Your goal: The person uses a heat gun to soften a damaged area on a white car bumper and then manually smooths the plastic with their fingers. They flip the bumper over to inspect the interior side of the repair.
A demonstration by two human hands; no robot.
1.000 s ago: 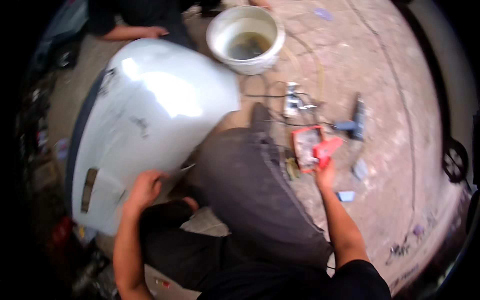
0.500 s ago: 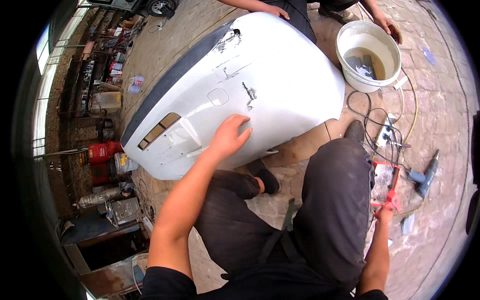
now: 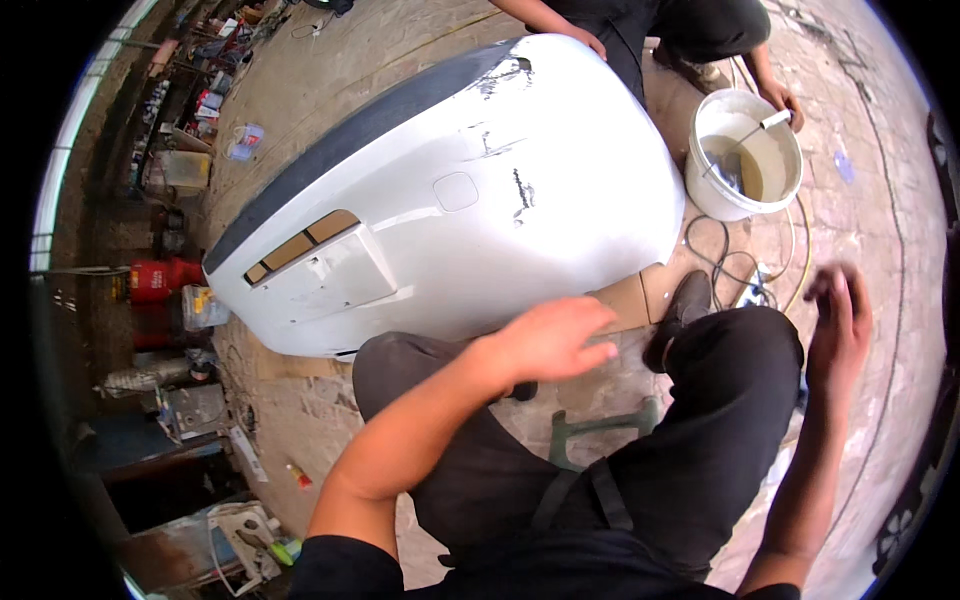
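Observation:
My left hand [image 3: 555, 340] hovers, fingers apart, over the gap between my knee and a white car bumper [image 3: 400, 250]. This large panel has a dark lower strip, a slotted opening and black scuffs, and lies on flattened cardboard [image 3: 620, 300]. My right hand [image 3: 838, 325] is raised beside my right knee [image 3: 745, 350], its fingers loosely apart and somewhat blurred, with nothing visible in it. A white bucket [image 3: 730, 195] of murky water, a white-handled tool [image 3: 775, 119] resting across it, stands right of the bumper.
A co-worker [image 3: 700, 25] crouches beyond the bumper, one hand [image 3: 590, 40] at it, another [image 3: 785, 105] at the bucket. Cables [image 3: 720, 250] and a power strip [image 3: 752, 292] lie below the bucket. A green stool [image 3: 580, 430] is between my legs; cluttered shelves [image 3: 175, 170] line the left.
My right hand has let go of the red item and risen outward. My left hand has moved right and down from the bumper's face. The view has shifted, and the white-handled tool now rests across the bucket.

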